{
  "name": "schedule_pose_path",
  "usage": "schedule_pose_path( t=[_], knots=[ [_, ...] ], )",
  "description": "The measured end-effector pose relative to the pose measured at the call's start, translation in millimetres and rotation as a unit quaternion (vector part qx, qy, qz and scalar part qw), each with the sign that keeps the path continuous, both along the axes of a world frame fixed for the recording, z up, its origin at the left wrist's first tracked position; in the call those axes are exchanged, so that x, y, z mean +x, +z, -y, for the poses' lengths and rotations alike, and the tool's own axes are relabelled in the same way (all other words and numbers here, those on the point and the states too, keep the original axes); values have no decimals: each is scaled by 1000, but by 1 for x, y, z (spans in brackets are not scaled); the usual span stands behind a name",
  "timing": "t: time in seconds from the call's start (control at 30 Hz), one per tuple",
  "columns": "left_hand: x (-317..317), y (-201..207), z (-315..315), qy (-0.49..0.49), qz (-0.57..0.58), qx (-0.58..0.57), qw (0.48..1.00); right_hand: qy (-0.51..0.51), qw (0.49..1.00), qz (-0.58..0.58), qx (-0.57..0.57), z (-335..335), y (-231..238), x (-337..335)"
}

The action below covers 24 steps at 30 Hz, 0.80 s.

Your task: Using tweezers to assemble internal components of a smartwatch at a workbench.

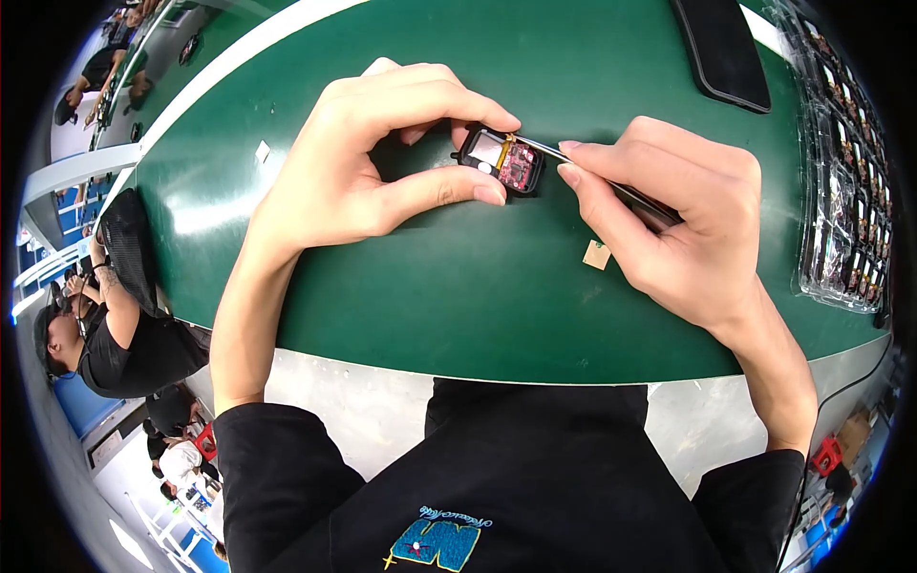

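Between the thumb and fingers of my left hand (pixel 373 158) is a small black device housing (pixel 538 178), its inside facing up. A red circuit board (pixel 520 170) fills its right half, and a silvery-white rectangular part (pixel 484 149) lies in the left half. My right hand (pixel 678 210) is closed round slim metal tweezers (pixel 549 149), held like a pen. Their tip reaches the upper edge of the housing, by an orange strip near the board; whether it grips anything is too small to tell.
A small beige square (pixel 596 255) lies below the tweezers, a white scrap (pixel 263 151) at left. Clear plastic trays (pixel 845 181) full of small electronic parts stand at the right edge. A black flat slab (pixel 723 53) rests at the far right. Another person (pixel 124 334) sits at left.
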<state>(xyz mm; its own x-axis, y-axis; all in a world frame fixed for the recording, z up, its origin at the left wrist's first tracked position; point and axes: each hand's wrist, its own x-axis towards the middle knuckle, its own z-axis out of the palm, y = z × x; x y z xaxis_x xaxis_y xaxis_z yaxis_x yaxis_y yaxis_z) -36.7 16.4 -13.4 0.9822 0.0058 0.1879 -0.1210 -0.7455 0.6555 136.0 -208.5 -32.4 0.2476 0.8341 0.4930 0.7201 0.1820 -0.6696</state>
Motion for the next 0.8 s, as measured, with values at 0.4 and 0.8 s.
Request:
schedule_pose_path(
  t=[0.4, 0.8],
  knots=[
    [2, -1, 1, 4, 7, 6, 1000, 7, 994, 105, 14, 3, 0, -2],
    [1, -2, -1, -14, 14, 3, 1000, -14, 999, 30, 4, 5, -4, -4]
  ],
)
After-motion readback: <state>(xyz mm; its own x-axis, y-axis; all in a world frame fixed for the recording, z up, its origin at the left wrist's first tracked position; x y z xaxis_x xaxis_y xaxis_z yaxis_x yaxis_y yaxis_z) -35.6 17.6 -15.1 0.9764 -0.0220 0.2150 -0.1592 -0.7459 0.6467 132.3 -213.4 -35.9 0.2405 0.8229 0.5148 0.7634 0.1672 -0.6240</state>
